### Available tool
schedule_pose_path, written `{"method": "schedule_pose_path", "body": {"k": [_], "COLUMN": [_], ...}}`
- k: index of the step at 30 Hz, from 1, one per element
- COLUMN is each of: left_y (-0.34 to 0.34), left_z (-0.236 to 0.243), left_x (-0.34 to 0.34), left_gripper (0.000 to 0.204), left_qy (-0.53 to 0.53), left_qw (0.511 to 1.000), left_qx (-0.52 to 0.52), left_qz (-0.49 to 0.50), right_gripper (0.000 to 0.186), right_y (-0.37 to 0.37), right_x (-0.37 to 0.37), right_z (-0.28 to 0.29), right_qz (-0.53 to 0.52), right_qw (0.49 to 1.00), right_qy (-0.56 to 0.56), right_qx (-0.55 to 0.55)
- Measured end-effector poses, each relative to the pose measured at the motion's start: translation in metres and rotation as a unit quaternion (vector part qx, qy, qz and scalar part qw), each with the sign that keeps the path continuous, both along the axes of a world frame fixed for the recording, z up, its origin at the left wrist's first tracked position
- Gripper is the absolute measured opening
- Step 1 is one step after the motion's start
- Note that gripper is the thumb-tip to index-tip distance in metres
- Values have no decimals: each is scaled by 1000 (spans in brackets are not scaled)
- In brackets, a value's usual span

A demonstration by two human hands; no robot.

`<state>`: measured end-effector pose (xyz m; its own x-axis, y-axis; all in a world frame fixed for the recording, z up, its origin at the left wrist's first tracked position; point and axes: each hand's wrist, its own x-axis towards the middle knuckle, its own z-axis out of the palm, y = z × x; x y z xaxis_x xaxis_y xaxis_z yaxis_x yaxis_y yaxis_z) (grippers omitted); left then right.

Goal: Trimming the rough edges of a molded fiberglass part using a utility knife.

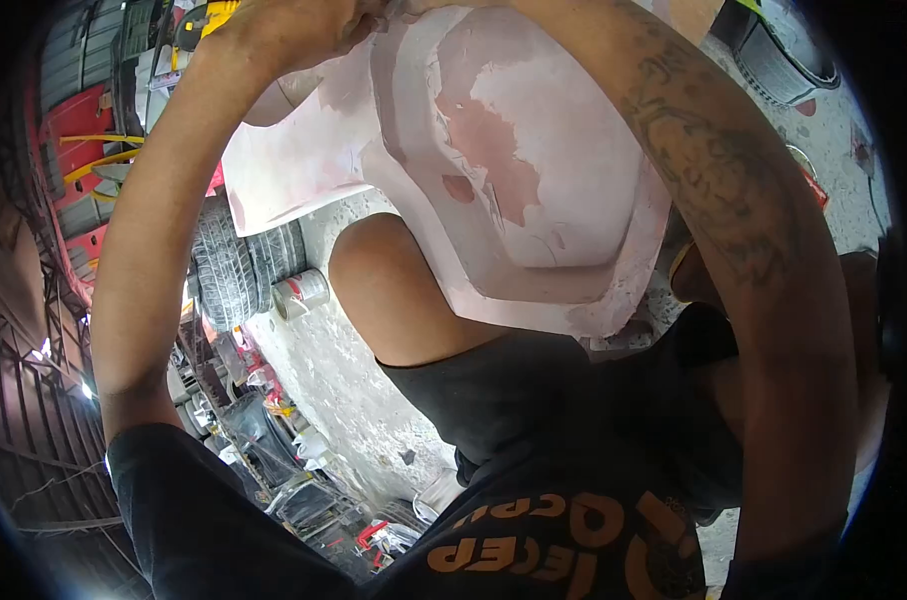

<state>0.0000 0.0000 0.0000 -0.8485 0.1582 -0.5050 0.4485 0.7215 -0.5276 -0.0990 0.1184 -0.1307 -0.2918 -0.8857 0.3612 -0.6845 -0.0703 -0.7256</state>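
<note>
A pale pink-white molded panel [544, 160] with patches of darker pink and a recessed shape rests near my bent left knee [374, 270]. At the top edge, my left hand [349, 22] has curled fingers over the panel's upper part; what they hold is hidden. My right hand [424, 6] is close beside it, mostly cut off by the frame edge, its fingers unreadable. My forearms frame the panel on either side, the right one tattooed.
Stacked tires [229, 270] and a can [300, 293] are at the left on the stained concrete floor [354, 420], near cluttered tools and red parts [74, 140]. A grey bucket [784, 70] sits at the upper right.
</note>
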Motion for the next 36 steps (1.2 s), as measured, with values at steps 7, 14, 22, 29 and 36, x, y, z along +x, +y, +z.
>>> {"method": "schedule_pose_path", "body": {"k": [7, 14, 22, 29, 36], "left_y": [5, -14, -36, -43, -17], "left_z": [40, 51, 34, 24, 14], "left_x": [8, 47, 70, 64, 43], "left_gripper": [24, 26, 25, 21, 23], "left_qy": [4, 32, 85, 73, 59], "left_qw": [987, 972, 967, 965, 977], "left_qx": [152, 214, 217, 213, 191], "left_qz": [47, 95, 107, -134, 75], "right_gripper": [41, 57, 56, 32, 20], "right_y": [-4, -6, -4, -15, -29], "right_x": [0, 5, 25, 24, -12], "right_z": [-9, -8, 7, 21, -21], "right_qz": [-4, -20, -77, -47, 90], "right_qw": [997, 994, 987, 993, 971], "right_qy": [70, 106, 117, 5, -5], "right_qx": [-34, 22, 81, 108, -223]}}
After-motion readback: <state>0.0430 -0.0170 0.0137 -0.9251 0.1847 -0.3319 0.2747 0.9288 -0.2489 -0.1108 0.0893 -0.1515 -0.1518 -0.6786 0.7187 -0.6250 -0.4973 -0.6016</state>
